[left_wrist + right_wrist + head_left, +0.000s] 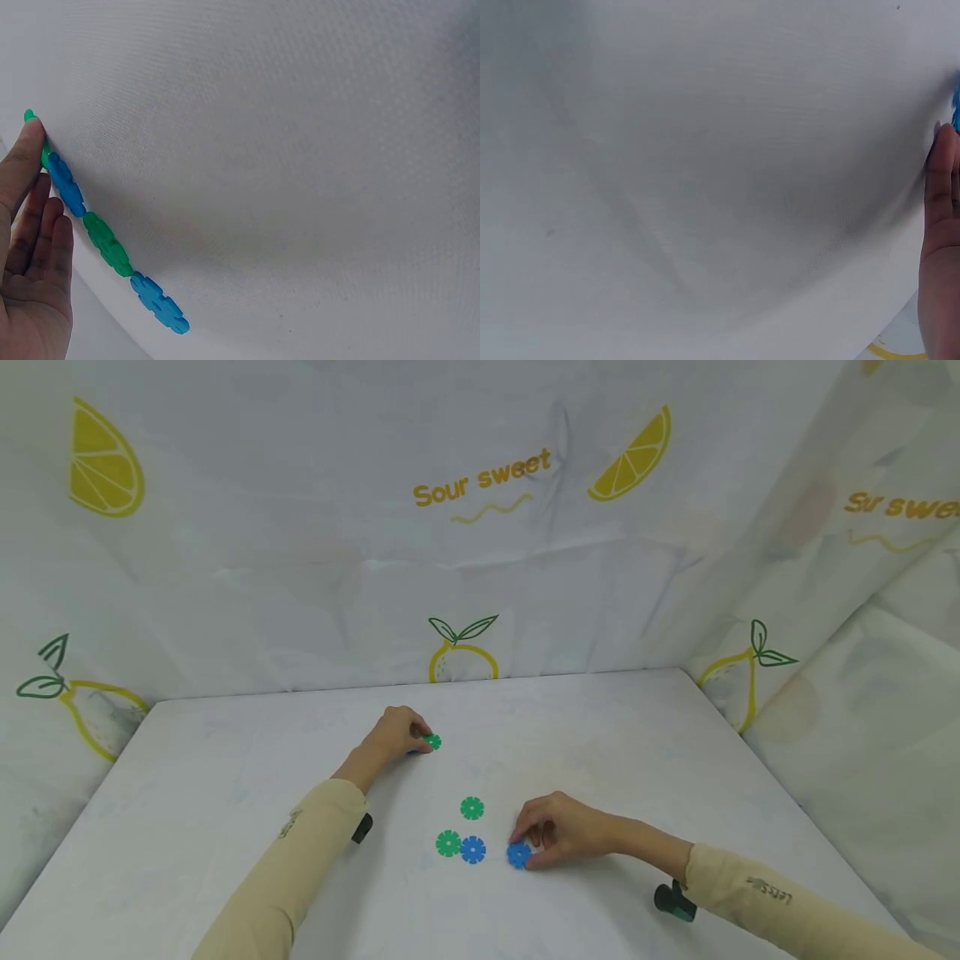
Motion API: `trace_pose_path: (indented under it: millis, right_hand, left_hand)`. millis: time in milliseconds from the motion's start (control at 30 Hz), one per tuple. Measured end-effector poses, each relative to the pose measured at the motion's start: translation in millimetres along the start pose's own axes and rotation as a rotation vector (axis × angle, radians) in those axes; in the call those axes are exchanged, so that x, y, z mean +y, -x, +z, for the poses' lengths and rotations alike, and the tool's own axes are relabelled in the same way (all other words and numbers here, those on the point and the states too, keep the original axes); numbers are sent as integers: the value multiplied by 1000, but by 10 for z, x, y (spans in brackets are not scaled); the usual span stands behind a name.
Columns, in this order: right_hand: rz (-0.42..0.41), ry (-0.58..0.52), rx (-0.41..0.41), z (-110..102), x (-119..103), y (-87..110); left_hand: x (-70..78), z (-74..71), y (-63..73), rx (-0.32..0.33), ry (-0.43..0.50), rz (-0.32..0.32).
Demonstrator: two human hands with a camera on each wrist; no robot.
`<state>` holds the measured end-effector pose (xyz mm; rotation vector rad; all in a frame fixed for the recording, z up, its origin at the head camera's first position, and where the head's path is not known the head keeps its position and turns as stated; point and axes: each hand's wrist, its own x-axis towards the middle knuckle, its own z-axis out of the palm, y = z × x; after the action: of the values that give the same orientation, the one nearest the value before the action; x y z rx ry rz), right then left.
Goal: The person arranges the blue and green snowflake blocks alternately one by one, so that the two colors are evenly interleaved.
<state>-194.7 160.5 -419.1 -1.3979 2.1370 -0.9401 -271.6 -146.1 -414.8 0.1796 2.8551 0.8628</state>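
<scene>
Toward the back of the table, my left hand pinches a green notched plastic disc between thumb and fingers. The left wrist view shows a row running from that disc: a blue disc, a green disc and another blue disc, edge to edge. Whether they interlock I cannot tell. In the head view the left hand hides most of this row. Nearer the front, my right hand grips a blue disc at its edge, thumb below and fingers above. Only a sliver of blue disc shows in the right wrist view.
Between the hands lie a green disc, and in front of it a second green disc touching a blue disc. All lie flat on the white table. A lemon-printed white curtain hangs behind the table.
</scene>
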Motion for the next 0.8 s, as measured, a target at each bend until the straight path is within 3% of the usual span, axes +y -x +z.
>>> trace_pose_path:
  millis: [167,433,633,800]
  right_hand:
    - [-23,2,14,-9,16,-21]
    - [-7,82,-56,-33,7,-76]
    - [-29,58,-13,-71,49,-95]
    - [31,10,31,-166,83,-101]
  left_hand:
    - [-16,5,-9,6,12,-8]
    - [-18,10,-38,3,28,-11]
    - [-39,-7,-28,2,11,4]
    - [-18,-2,-10,-8,14,21]
